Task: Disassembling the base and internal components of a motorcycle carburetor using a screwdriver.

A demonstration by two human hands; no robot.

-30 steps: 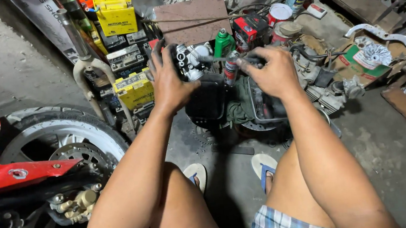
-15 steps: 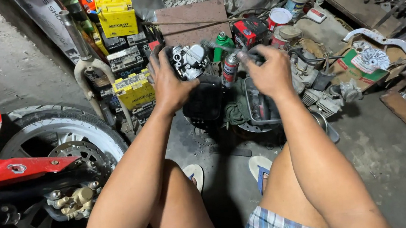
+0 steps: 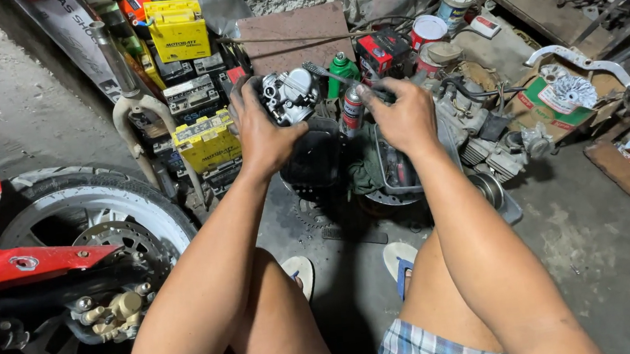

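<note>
Silver cast-metal carburettor (image 3: 290, 95), small and knobbly, sits in the left hand (image 3: 263, 132), held up in front of the person, above a black plastic tray (image 3: 315, 158) on the floor. The left hand's fingers wrap its near side and underside; grip closed around the body.

Right hand (image 3: 400, 115): level with the left, just beside it to the right. Fingers curled, fingertips reaching toward a thin dark tool or brush (image 3: 320, 72) that points at the carburettor. Whether it truly pinches that tool cannot be told; the fingertips are hidden behind the knuckles.

Handling, judged:
- Dense for its size, rigid, no give under the fingers.
- Surface probably oily, so slippery on the smooth faces; the ribs and bosses give purchase.
- The main cast body is the place to hold. Small levers, screws and brass fittings sticking out look easy to bend or knock.
- A drop onto the concrete floor (image 3: 616, 263) could crack a flange.

Surroundings: red-and-white spray can (image 3: 352, 108) and green-capped can (image 3: 342, 70) just beyond the hands; yellow boxes of batteries (image 3: 206, 141) to the left of the left hand; motorcycle front wheel with red fender (image 3: 53, 256) near the left elbow.
</note>
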